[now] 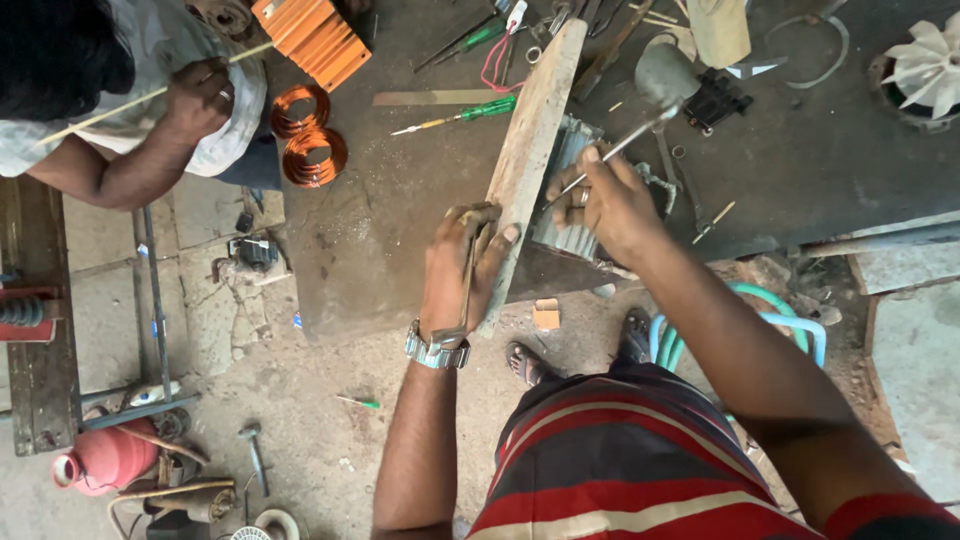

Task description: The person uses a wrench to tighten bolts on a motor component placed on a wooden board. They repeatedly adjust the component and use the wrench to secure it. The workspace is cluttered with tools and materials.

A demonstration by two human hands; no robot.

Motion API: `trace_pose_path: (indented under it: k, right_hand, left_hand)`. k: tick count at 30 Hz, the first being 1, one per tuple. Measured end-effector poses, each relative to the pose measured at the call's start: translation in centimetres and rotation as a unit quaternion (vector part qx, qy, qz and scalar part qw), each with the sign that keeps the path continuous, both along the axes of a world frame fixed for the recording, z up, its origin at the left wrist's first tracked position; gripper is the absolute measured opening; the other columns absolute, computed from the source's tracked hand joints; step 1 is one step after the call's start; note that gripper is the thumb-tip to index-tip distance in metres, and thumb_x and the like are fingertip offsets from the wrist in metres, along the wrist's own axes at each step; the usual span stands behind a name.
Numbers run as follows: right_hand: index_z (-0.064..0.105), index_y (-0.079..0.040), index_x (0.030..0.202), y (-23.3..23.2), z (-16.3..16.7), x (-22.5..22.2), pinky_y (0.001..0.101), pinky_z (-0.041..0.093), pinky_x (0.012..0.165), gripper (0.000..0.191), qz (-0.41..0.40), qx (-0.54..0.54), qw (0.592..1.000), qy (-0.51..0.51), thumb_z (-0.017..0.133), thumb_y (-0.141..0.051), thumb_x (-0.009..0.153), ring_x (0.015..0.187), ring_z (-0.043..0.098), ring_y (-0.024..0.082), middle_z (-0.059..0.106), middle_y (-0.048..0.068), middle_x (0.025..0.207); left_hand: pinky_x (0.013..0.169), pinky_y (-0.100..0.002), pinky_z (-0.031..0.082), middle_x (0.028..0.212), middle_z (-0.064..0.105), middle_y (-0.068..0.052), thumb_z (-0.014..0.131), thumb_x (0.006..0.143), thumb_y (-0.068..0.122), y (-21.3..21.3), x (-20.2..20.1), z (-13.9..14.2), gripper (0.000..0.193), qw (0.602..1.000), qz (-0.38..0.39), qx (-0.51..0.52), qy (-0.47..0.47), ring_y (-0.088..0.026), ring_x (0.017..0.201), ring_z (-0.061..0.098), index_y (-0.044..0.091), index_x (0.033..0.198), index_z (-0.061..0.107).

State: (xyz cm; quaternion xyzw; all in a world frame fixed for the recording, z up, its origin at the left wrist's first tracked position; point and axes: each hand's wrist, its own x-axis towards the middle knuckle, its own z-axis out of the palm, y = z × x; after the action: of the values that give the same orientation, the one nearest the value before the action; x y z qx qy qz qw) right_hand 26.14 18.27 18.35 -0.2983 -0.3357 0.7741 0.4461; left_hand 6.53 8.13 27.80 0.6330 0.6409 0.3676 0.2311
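My left hand (pixel 462 262) grips the near end of a long wooden plank (pixel 535 140) and also holds a thin metal tool against it. The plank lies slanted across a grey finned motor casing (pixel 568 215) on a dark workbench (pixel 400 220). My right hand (pixel 608 200) is closed on the thin handle of a hammer (pixel 664 78), whose head is raised above the casing. A watch sits on my left wrist.
Another person's hand (pixel 195 100) at top left holds a long thin stick. Two copper wire coils (pixel 310 140), an orange finned block (pixel 315 35), screwdrivers (pixel 470 112), pliers and a white fan impeller (pixel 925 65) lie on the bench. A hose and scattered tools are on the floor.
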Motion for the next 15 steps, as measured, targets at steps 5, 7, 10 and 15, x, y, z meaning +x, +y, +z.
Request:
trace_pose_path:
  k: [5,7,10,15]
  right_hand:
    - [0.054,-0.01,0.114,1.2,0.4,-0.3,0.0381,0.055,0.065,0.028,0.032,-0.057,0.997,-0.029,0.051,-0.037,0.105,0.073,0.066,0.022,0.068,0.01,0.093]
    - [0.053,-0.01,0.112,0.9,0.0,-0.8,0.0362,0.056,0.065,0.026,0.02,-0.06,0.997,-0.053,0.052,-0.036,0.106,0.07,0.065,0.021,0.067,0.01,0.091]
    - [0.047,-0.008,0.106,-0.9,-0.8,-1.6,0.0346,0.051,0.057,0.024,-0.061,0.04,0.997,0.013,0.051,-0.032,0.11,0.065,0.062,0.022,0.065,0.013,0.088]
    - [0.044,-0.008,0.106,-4.0,-1.7,-2.0,0.0322,0.053,0.062,0.027,-0.121,0.246,0.961,-0.043,0.043,-0.033,0.116,0.07,0.061,0.017,0.064,0.012,0.093]
  left_hand:
    - [0.09,-0.041,0.056,0.118,0.07,-0.019,0.071,0.093,0.024,0.0,0.2,0.0,0.031,1.0,0.0,0.009,0.006,-0.035,0.105,0.072,0.002,0.115,0.07]
    - [0.09,-0.041,0.056,0.117,0.07,-0.019,0.07,0.094,0.024,-0.1,0.2,0.1,0.031,1.0,-0.004,0.013,0.004,-0.035,0.105,0.072,0.001,0.115,0.07]
    - [0.091,-0.041,0.055,0.118,0.07,-0.02,0.07,0.094,0.025,-0.1,0.2,0.3,0.032,1.0,-0.003,0.012,-0.003,-0.036,0.106,0.071,0.0,0.115,0.071]
    - [0.092,-0.042,0.055,0.12,0.07,-0.02,0.069,0.094,0.024,-0.2,0.1,0.4,0.032,1.0,-0.007,0.026,-0.013,-0.037,0.109,0.071,0.0,0.116,0.071]
